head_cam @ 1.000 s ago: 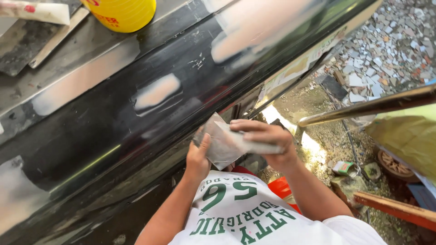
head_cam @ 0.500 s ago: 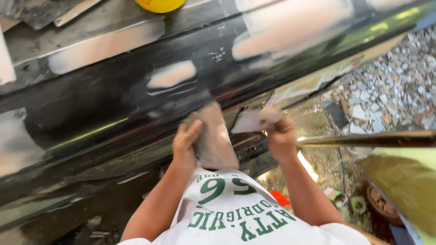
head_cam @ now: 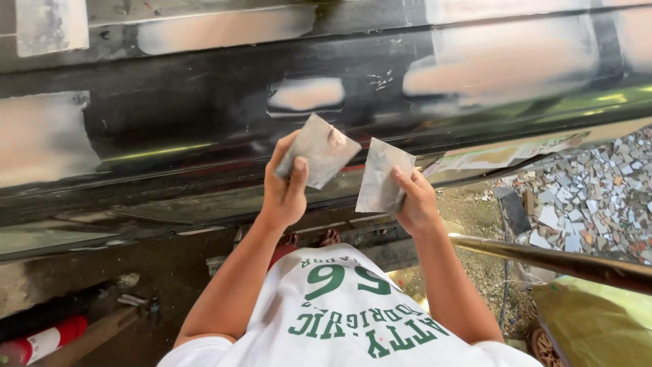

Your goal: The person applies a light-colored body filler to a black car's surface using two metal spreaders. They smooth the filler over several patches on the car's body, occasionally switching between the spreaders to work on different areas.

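Note:
My left hand point(head_cam: 285, 187) grips a grey square sheet of sandpaper point(head_cam: 319, 149), held up in front of a glossy black car body panel point(head_cam: 204, 115). My right hand point(head_cam: 414, 200) holds a second grey sheet of sandpaper point(head_cam: 382, 175) by its lower edge, a little to the right. The two sheets are apart and do not touch the panel. Pale sanded filler patches point(head_cam: 305, 94) mark the panel above my hands. My white shirt with green print point(head_cam: 346, 312) fills the bottom middle.
A metal pipe point(head_cam: 543, 258) runs across the right side below my right arm. Broken tile rubble point(head_cam: 584, 197) covers the ground at right. A red and white cylinder point(head_cam: 41, 343) lies at bottom left, and a yellow-green sheet point(head_cam: 598, 319) at bottom right.
My hands, close together on the grey sheet a second ago, have moved apart; each now holds its own piece. The view has shifted down along the panel.

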